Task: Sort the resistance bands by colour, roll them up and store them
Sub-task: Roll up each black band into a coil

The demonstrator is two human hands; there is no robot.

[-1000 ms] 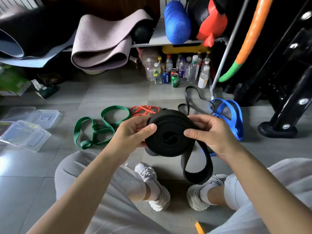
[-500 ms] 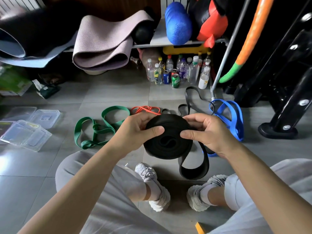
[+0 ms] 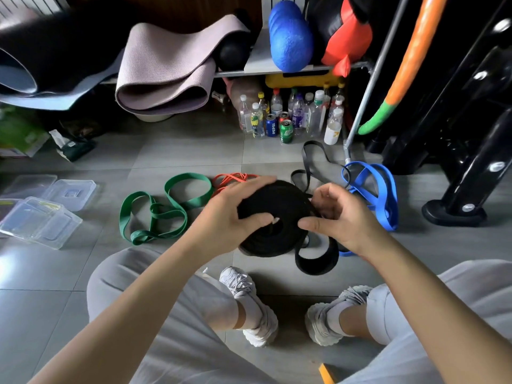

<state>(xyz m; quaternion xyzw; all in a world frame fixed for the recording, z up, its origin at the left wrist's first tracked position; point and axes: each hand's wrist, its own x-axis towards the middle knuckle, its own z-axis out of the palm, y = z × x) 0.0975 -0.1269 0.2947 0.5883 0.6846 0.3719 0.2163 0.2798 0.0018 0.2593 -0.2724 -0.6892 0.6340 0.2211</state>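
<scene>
Where the black band [image 3: 279, 198] was: frame centre, mostly coiled into a flat roll, held up above the floor [image 3: 180, 151] between both hands.
left hand [image 3: 230, 217]: gripped the roll's left side, fingers curled over the top edge, thumb laid across the near face.
right hand [image 3: 340, 217]: gripped the roll's right side, thumb tip pressed on the face beside the centre hole, fingers curled at the rim. Contact behind the roll couldn't be told.
loose end [image 3: 315, 263]: still unrolled, hung as a loop just below and right of the roll.
green band [image 3: 188, 177]: lay unrolled and twisted on the floor, left of centre.
orange band [image 3: 232, 177]: lay just right of the green one, partly hidden behind the left hand.
blue band [image 3: 390, 198]: lay in loops right of centre, behind the right hand.
thin black band [image 3: 306, 164]: lay looped on the floor above centre, between orange and blue.
clear containers [image 3: 38, 220]: sat at the left edge of the frame.
bottles and cans [image 3: 286, 131]: clustered at upper centre, under a shelf.
pink mat [image 3: 166, 70]: folded, upper left of centre.
blue roller [image 3: 289, 37]: on the shelf, top centre.
white shoes [image 3: 257, 314]: bottom centre, under the roll. The person was seated.
</scene>
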